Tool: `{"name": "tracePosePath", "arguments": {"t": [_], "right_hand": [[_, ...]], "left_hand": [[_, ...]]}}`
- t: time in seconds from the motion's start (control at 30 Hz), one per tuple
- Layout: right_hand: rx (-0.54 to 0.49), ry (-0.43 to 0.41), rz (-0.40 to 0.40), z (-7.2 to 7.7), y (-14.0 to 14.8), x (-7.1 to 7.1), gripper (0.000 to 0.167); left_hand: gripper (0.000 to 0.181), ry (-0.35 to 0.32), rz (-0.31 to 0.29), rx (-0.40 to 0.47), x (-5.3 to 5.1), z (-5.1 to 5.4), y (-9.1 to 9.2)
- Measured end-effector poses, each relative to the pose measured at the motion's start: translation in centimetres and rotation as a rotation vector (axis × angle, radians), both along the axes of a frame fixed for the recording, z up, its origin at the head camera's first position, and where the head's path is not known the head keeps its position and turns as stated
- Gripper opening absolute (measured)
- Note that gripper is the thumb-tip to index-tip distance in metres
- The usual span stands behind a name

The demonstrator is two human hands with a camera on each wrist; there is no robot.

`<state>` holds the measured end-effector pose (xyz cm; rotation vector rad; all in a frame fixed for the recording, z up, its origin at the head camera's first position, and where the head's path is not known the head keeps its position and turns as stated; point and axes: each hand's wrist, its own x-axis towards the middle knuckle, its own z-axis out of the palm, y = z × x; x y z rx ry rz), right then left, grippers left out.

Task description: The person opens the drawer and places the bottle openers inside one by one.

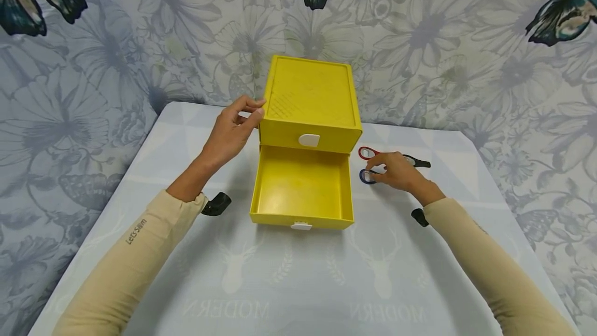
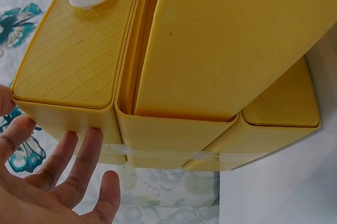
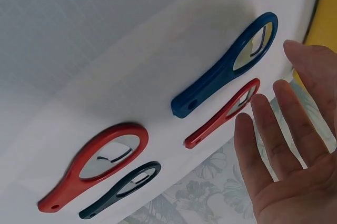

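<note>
A yellow two-drawer box (image 1: 310,92) stands at the table's middle with its lower drawer (image 1: 303,214) pulled out and the upper one closed. Fingers of my left hand (image 1: 235,124) touch the box's upper left side; in the left wrist view they lie fairly straight against it. To the right of the box, my right hand (image 1: 396,171) reaches over a blue-handled magnifying glass or hand mirror (image 3: 205,88). Beside it lie a smaller-looking red one (image 3: 208,130), a larger-looking red one (image 3: 68,184) and a dark one (image 3: 108,199). The right wrist view shows straight fingers, apart from the blue handle.
A white patterned tablecloth (image 1: 298,274) covers the table, whose back edge meets a wall (image 1: 420,51) with floral fabric. White tabs (image 1: 309,140) mark the drawer fronts. Black wrist camera mounts (image 1: 216,205) project from both sleeves.
</note>
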<state>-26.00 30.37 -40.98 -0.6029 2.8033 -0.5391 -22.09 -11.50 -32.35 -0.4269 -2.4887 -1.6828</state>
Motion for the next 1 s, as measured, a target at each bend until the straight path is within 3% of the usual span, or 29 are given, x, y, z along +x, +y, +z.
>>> {"name": "tracePosePath", "arguments": {"t": [0.27, 0.43, 1.0], "right_hand": [[-0.006, -0.002, 0.084, -0.9, 0.0, 0.2, 0.022], [-0.031, 0.036, 0.129, -1.1, 0.0, 0.0, 0.024], [-0.013, -0.02, 0.139, -1.2, -0.2, -0.3, 0.025]], "left_hand": [[0.032, -0.012, 0.002, -0.01, 0.2, -0.5, 0.1], [0.034, 0.005, 0.002, -0.016, 0.0, -0.1, 0.1], [0.032, 0.007, 0.005, -0.017, -0.1, -0.1, 0.0]]}}
